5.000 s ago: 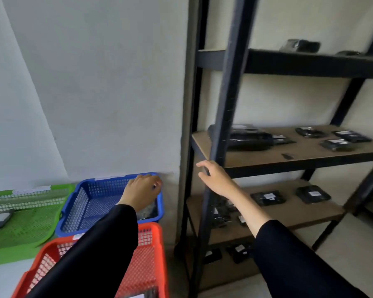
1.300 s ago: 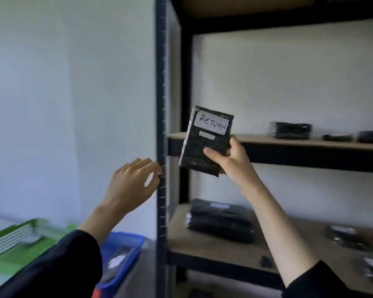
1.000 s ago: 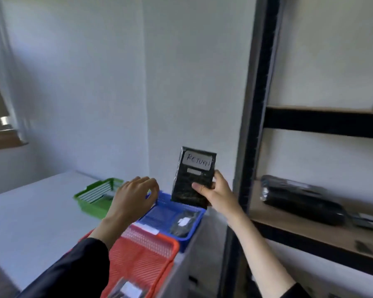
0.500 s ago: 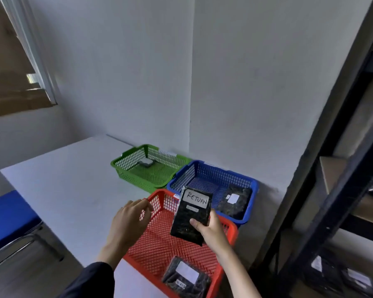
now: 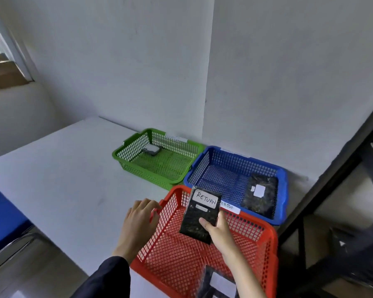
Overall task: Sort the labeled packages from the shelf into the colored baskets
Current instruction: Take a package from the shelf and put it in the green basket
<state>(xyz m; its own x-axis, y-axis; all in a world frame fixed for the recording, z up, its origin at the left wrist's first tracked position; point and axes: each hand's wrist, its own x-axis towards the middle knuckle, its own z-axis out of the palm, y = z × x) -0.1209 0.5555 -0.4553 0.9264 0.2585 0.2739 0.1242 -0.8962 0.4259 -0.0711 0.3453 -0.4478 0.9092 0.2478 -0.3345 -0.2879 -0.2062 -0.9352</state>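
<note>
My right hand grips the black RETURN package upright above the red basket; my left hand rests, loosely curled and empty, at that basket's left rim. Sorted so far: one package each in the red, blue and green baskets on the table. This one is not yet dropped, and I'd guess the shelf on the right holds more.

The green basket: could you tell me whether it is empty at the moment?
No, the green basket holds one small package near its far left corner.
</note>
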